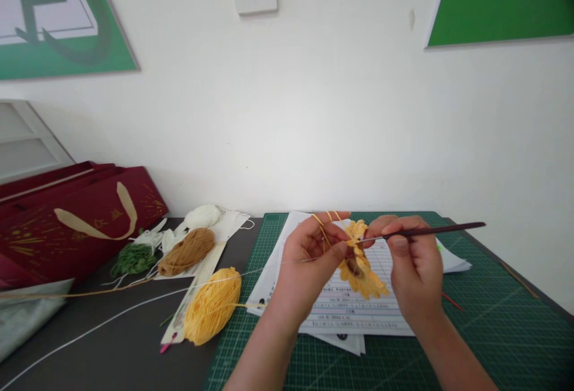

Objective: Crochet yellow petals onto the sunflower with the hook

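A yellow crochet flower (365,277) with a brown centre hangs from the fingertips of my left hand (309,253), which pinches its upper edge. Yellow yarn loops around my left fingers. My right hand (415,259) is closed round the dark handle of a crochet hook (442,229), and the thin metal shaft reaches left to the flower's edge. Where exactly the hook tip sits in the stitches is too small to tell. A yellow yarn ball (213,306) lies left of my hands, its strand running right behind my left wrist.
Printed sheets (350,313) lie under my hands on a green cutting mat (493,331). To the left are brown yarn (187,251), green yarn (133,259) and white yarn (202,216). A dark red gift bag (81,223) stands against the white wall. Loose strands cross the dark table (116,343).
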Tool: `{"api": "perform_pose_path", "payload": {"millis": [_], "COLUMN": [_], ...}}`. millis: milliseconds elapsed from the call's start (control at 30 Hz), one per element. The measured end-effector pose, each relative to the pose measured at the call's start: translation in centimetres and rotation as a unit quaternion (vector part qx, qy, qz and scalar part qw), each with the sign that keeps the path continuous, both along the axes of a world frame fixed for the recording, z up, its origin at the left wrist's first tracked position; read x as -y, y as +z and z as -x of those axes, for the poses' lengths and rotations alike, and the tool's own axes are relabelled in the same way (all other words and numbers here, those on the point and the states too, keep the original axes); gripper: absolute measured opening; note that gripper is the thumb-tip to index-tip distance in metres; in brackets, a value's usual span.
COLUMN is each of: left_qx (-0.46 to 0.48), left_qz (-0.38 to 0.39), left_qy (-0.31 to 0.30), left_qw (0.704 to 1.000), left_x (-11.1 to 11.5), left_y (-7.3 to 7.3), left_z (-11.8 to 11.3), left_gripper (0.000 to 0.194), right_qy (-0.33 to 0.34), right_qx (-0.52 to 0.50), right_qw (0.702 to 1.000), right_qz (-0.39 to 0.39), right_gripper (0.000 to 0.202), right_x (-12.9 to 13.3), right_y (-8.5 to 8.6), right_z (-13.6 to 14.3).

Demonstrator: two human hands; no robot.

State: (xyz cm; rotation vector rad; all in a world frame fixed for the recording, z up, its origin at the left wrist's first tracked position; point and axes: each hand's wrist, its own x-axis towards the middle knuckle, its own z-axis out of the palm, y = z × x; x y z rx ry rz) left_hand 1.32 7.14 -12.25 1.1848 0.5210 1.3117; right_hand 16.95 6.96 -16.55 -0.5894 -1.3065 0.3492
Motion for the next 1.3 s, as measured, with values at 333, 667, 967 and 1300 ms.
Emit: {"api": "perform_pose_path", "payload": {"millis": [333,667,967,1300], "left_qx": [-0.024,-0.040,-0.036,-0.010], "left_qz": [-0.033,-0.013,-0.005,-0.028], "left_qy": [0.028,0.041,0.050,0.062], "left_qw": [0.999,0.998,0.998,0.998], "left_x": [-0.6,0.1,0.1,-0.2], "left_y": [-1.1,-0.2,-0.3,-1.1], "left_z": [-0.3,-0.2,-0.3,-0.7], "left_gripper": [0.034,0.029,0.024,0.022], "right_qy": [-0.027,-0.093,-0.088,-0.126], "right_qx": [0.043,0.126,0.128,0.206], "right_qw": [0.998,0.984,0.983,0.958], "right_qz": [-0.040,-0.083,-0.096,-0.153], "right_gripper": [0.006,0.005,0.004,0.003], "right_x": [0.1,0.0,0.1,0.1], "right_y": [0.5,0.6,0.9,0.8], "right_z": [-0.1,-0.8,-0.7,-1.3]}}
